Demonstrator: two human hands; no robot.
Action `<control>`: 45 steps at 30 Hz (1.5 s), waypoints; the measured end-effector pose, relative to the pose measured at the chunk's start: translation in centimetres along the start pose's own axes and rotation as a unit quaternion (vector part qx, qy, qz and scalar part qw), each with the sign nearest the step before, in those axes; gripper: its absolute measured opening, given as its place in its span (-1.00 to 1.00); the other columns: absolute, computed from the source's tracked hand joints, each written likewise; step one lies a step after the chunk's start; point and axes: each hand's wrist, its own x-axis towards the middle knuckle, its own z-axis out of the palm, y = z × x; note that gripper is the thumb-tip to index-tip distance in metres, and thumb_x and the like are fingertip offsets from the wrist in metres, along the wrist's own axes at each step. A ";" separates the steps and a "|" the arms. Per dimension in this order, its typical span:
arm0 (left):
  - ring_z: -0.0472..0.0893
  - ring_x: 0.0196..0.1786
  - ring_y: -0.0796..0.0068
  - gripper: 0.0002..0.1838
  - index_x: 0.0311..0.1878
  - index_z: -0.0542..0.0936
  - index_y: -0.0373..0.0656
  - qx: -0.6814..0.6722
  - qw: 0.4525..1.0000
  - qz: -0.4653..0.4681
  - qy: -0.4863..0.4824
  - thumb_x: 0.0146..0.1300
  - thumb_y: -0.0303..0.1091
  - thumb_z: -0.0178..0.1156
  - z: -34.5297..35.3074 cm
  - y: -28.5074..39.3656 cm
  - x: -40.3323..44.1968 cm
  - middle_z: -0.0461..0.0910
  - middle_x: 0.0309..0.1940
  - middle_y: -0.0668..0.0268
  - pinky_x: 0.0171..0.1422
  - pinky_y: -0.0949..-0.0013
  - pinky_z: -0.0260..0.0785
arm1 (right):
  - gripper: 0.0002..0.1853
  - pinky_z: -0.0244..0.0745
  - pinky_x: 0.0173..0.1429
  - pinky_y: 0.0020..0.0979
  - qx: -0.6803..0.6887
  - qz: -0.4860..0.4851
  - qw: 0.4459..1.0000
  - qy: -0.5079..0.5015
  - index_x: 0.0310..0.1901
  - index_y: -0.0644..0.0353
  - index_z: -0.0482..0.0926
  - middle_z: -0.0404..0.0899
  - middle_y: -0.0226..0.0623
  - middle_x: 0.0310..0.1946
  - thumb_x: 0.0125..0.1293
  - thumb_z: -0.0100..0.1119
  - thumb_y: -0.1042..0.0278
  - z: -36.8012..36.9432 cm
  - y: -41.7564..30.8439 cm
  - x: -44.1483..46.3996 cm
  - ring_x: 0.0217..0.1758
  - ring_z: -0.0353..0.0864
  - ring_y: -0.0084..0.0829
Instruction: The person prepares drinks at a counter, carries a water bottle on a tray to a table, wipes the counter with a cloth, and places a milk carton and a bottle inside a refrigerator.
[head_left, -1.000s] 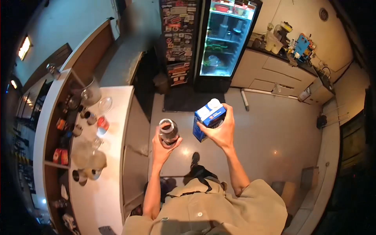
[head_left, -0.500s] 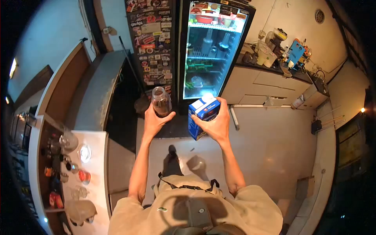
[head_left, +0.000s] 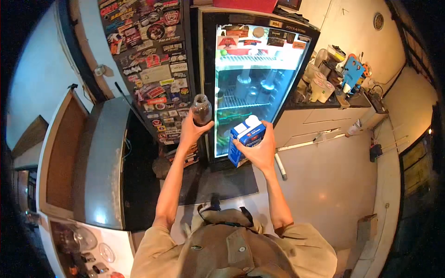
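Observation:
My left hand [head_left: 191, 129] is wrapped round a clear glass bottle [head_left: 201, 110], held upright with its mouth uncovered; the inside looks dark, and I cannot tell whether it holds anything. In my right hand [head_left: 260, 149] is a blue milk carton [head_left: 247, 139] with a white cap on top, tilted slightly. Bottle and carton are apart from each other. Just beyond both hands stands a lit glass-door fridge [head_left: 303, 39]. The bottle overlaps its left frame in view, and the carton covers part of its lower door.
To the left, a sticker-covered dark panel [head_left: 153, 74] stands beside a grey counter [head_left: 99, 185]. A white counter [head_left: 125, 241] at lower left bears glassware. At right, a counter [head_left: 320, 116] carries cups, a grinder and a blue board [head_left: 353, 69]. A white pipe [head_left: 281, 167] lies on the floor.
I have come closer to the fridge, which now looks larger. Both hands still hold the bottle and the carton; in view they have shifted slightly right. The white counter has slid down and left.

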 end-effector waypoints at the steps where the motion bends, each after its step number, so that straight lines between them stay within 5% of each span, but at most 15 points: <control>1: 0.68 0.12 0.14 -0.20 0.28 0.45 -0.24 -0.011 1.000 0.003 -0.008 0.03 -0.13 0.58 0.7 -1.1 1.8 0.66 0.09 0.03 0.20 0.15 0.50 | -0.08 0.53 0.10 -0.15 0.000 0.003 1.000 -0.002 0.15 0.33 0.37 0.54 0.00 -0.04 -0.20 0.68 0.04 0.8 0.5 1.3 0.00 0.61 -0.06; 6: 0.64 0.07 0.05 -0.24 0.23 0.46 -0.26 -0.016 1.000 0.016 0.020 0.02 -0.17 0.59 4.3 -6.1 7.0 0.63 0.02 0.04 0.16 0.12 0.47 | -0.09 0.53 0.07 -0.16 -0.022 0.003 1.000 0.009 0.13 0.34 0.38 0.55 -0.02 -0.07 -0.20 0.69 0.05 4.5 2.6 5.9 -0.02 0.62 -0.09; 11: 0.55 0.22 0.09 -0.21 0.27 0.46 -0.27 0.026 0.997 0.047 0.052 0.02 -0.16 0.60 6.7 -9.0 8.7 0.51 0.18 0.07 0.30 0.15 0.40 | -0.10 0.55 0.05 -0.17 0.005 0.013 1.000 -0.001 0.12 0.34 0.38 0.58 -0.02 -0.09 -0.19 0.69 0.05 6.4 3.8 8.7 -0.04 0.64 -0.11; 20: 0.55 0.05 0.04 -0.34 0.09 0.49 -0.30 0.034 0.996 0.020 0.082 0.00 -0.19 0.59 7.6 -8.5 9.5 0.49 -0.02 0.06 0.15 0.13 0.41 | -0.09 0.54 0.07 -0.17 -0.013 0.047 0.999 -0.007 0.12 0.33 0.38 0.57 -0.03 -0.10 -0.21 0.69 0.02 6.9 4.8 9.2 -0.04 0.63 -0.10; 30: 0.53 0.15 0.03 -0.22 0.19 0.47 -0.31 0.025 0.999 0.025 0.039 -0.04 -0.14 0.60 8.7 -9.9 9.8 0.46 0.09 0.03 0.25 0.13 0.38 | -0.10 0.58 0.03 -0.20 -0.006 0.070 0.997 -0.012 0.12 0.29 0.37 0.61 -0.06 -0.13 -0.20 0.69 0.05 5.4 5.0 7.6 -0.08 0.67 -0.15; 45: 0.59 0.05 0.16 -0.39 0.10 0.56 -0.25 0.022 0.998 0.027 0.052 0.03 -0.20 0.57 8.2 -8.8 9.6 0.55 0.00 0.13 0.19 0.21 0.43 | -0.14 0.59 -0.01 -0.18 -0.029 0.107 0.994 -0.013 0.10 0.26 0.39 0.63 -0.07 -0.16 -0.21 0.69 0.09 3.2 5.3 4.6 -0.10 0.69 -0.13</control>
